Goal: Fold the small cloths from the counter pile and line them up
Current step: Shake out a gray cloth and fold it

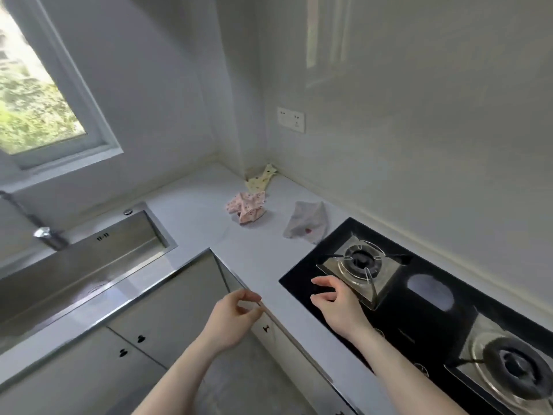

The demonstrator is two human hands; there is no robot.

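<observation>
Your right hand and left hand hung loosely curled, empty; the white cloth lay ahead, nearer your right.

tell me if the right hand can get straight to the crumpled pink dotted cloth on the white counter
Probably yes. The right hand hovers empty over the black glass hob, and only bare white counter lies between it and the crumpled pink dotted cloth; it would need a forward stretch.
</observation>
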